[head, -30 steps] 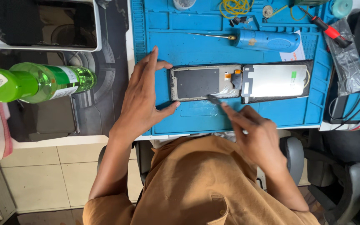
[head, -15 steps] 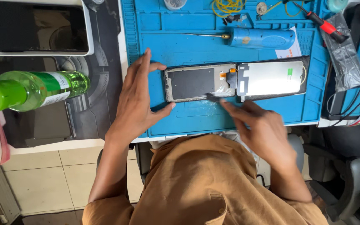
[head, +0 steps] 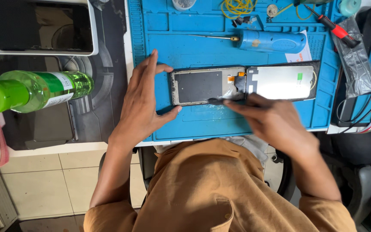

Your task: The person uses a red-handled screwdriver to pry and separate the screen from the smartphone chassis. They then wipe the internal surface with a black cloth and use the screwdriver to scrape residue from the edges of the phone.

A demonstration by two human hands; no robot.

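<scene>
Far to the left of the spread left-hand fingers (head: 153, 71), a green bottle (head: 31, 91) is seen lying on its side on the dark part of the bench (head: 52, 124), with a tablet (head: 35, 26) above it. The left hand (head: 144, 101) is laid flat on the blue mat (head: 194, 47), its fingers fanned apart and its thumb and forefinger set against the left end of the opened phone frame (head: 200, 86), which is thereby braced. Just right of those fingers, between the two hands, the frame is joined at its orange connector area to the detached screen panel (head: 280, 81), which lies face down beside it. The right hand (head: 275, 122) is blurred; its fingers appear pressed together around a thin dark tool (head: 215, 101) whose tip rests at the frame's lower edge, though the grip cannot be told exactly. The step would best be done with the frame kept pinned, the tool held shallow, and no strain put on the link between frame and panel. Above the right-hand fingers a blue screwdriver (head: 271, 41) is laid, and beyond it a red-handled tool (head: 338, 29).
</scene>
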